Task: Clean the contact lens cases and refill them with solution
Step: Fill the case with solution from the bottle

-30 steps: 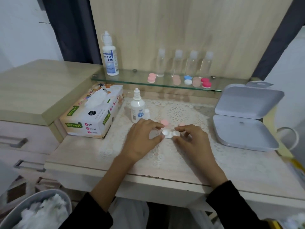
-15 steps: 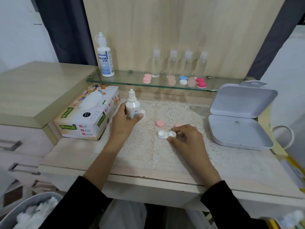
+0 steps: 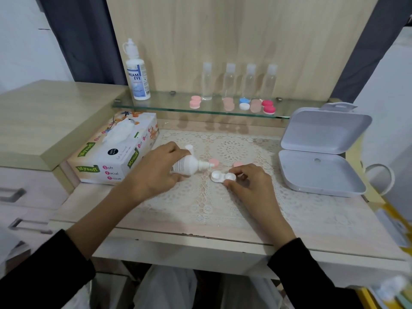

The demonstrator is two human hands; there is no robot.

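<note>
A white twin-well lens case (image 3: 223, 176) lies uncapped on the lace mat (image 3: 225, 201). My right hand (image 3: 249, 186) pinches its right well. My left hand (image 3: 156, 172) grips a small white solution bottle (image 3: 189, 165), tipped on its side with the nozzle pointing right, just left of and above the case. The bottle's white cap (image 3: 189, 148) stands behind my left hand. Two pink caps, one (image 3: 213, 162) by the nozzle and another (image 3: 238, 164) behind my right hand, lie on the mat.
A tissue box (image 3: 111, 150) sits at the left and an open grey box (image 3: 321, 152) at the right. On the glass shelf (image 3: 178, 108) stand a large solution bottle (image 3: 136, 72), several clear bottles (image 3: 239, 81) and several coloured lens cases (image 3: 244, 104).
My left hand left the case, took the small bottle from beside the tissue box and tipped it over toward the case. My right hand stayed on the case.
</note>
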